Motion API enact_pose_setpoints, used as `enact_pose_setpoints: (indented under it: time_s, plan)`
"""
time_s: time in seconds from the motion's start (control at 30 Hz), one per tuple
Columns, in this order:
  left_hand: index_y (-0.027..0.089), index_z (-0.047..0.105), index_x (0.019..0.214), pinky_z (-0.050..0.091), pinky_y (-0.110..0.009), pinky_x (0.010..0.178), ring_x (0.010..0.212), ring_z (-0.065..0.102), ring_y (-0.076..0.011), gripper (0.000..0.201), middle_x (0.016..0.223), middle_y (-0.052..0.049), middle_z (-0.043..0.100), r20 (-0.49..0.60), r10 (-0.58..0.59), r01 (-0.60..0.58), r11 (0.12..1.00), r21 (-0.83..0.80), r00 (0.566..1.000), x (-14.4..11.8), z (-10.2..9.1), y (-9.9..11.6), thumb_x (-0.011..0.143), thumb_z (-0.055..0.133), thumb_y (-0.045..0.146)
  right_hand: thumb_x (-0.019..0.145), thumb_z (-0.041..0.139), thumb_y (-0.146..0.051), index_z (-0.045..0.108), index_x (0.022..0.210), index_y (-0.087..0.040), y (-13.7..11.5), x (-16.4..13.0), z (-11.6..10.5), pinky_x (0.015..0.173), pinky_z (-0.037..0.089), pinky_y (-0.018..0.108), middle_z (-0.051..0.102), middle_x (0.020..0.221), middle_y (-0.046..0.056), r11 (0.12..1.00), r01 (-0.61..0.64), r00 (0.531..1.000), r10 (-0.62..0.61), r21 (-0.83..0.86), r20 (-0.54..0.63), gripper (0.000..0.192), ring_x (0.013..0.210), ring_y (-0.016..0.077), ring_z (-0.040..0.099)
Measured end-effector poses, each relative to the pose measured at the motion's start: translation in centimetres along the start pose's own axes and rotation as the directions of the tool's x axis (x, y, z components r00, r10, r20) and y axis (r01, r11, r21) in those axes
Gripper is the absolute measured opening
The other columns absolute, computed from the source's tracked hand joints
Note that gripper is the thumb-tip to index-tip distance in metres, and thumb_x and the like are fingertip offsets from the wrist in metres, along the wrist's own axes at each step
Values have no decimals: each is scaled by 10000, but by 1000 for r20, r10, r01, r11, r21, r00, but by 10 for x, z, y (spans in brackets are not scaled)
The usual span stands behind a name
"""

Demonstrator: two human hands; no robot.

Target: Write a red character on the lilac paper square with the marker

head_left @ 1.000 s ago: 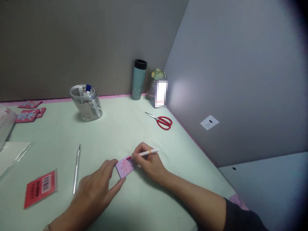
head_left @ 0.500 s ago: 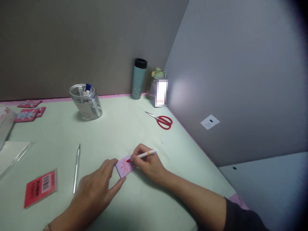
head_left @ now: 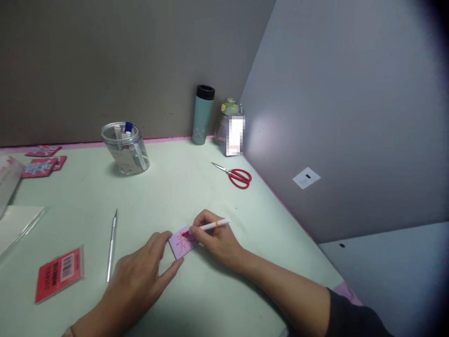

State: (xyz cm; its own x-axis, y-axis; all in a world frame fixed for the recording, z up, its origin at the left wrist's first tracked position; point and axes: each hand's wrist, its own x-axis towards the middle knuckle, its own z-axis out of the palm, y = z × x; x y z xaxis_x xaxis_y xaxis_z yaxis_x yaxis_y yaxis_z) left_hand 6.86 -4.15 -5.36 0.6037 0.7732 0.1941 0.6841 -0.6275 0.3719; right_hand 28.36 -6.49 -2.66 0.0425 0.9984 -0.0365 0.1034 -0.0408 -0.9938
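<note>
A small pale purple block (head_left: 177, 248) lies flat on the table, a red Chinese character drawn on its top. My left hand (head_left: 145, 262) grips it by its left side, a fingertip at the far corner and the thumb at the near edge. In my right hand (head_left: 213, 238) is a white marker (head_left: 212, 225) with a yellow band, pinched between fingers and thumb. Its red tip points at the upper part of the character; whether it touches the surface I cannot tell. My right fingers cover the block's right end.
A craft knife (head_left: 111, 245) and a red packet with a barcode (head_left: 59, 276) lie to the left. Farther back are a clear tub of pens (head_left: 126, 159), red-handled scissors (head_left: 238, 178), a teal tumbler (head_left: 202, 117), a lit phone (head_left: 235, 135) and red carved blocks (head_left: 38, 167).
The marker and my right fingertips have shifted very slightly over the character. My left hand and the block stay where they were.
</note>
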Motion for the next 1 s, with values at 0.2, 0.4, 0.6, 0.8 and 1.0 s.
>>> enact_pose_setpoints:
  time_s: [0.2, 0.4, 0.6, 0.8, 1.0]
  plan:
    - [230, 471, 1228, 431, -289, 526, 616, 686, -192, 292, 830, 24, 625, -16, 29, -28, 999, 19, 999, -1, 1, -1, 1004, 475, 417, 873, 696, -300, 615, 802, -201, 2, 0, 1, 639, 465, 286, 633, 731, -10, 1000, -11, 1000, 11, 19, 3, 146, 684, 151, 599]
    - [236, 476, 1222, 445, -287, 540, 622, 686, -191, 291, 826, 23, 634, -10, 20, -20, 1000, 9, 1000, -1, 1, -1, 1000, 475, 425, 872, 716, -290, 630, 800, -200, 3, 0, 1, 626, 455, 276, 631, 728, -17, 1000, -5, 1000, 5, 5, 0, 144, 679, 144, 592]
    - [233, 515, 1198, 436, -286, 527, 597, 673, -186, 297, 808, 21, 630, 20, -21, 21, 1000, -3, 1000, 1, 0, 0, 988, 470, 438, 899, 696, -299, 622, 817, -201, 7, 0, 1, 623, 464, 273, 636, 733, -14, 1000, -5, 1000, 5, -23, 17, 147, 675, 142, 591]
    - [224, 509, 1208, 430, -287, 527, 605, 674, -187, 303, 820, 21, 623, 9, 4, -4, 1000, 0, 1000, 0, 1, -1, 999, 471, 439, 886, 695, -288, 613, 795, -198, 4, 0, 1, 637, 476, 283, 639, 731, -9, 1000, -12, 1000, 12, 25, 7, 151, 680, 146, 602]
    - [234, 475, 1215, 421, -282, 528, 594, 664, -182, 287, 818, 24, 621, 5, 16, -16, 1000, 25, 1000, 0, -1, 0, 1007, 468, 432, 883, 715, -307, 637, 820, -200, 3, -1, 1, 636, 461, 279, 641, 741, -8, 1000, 15, 998, -14, -11, 55, 146, 695, 147, 604]
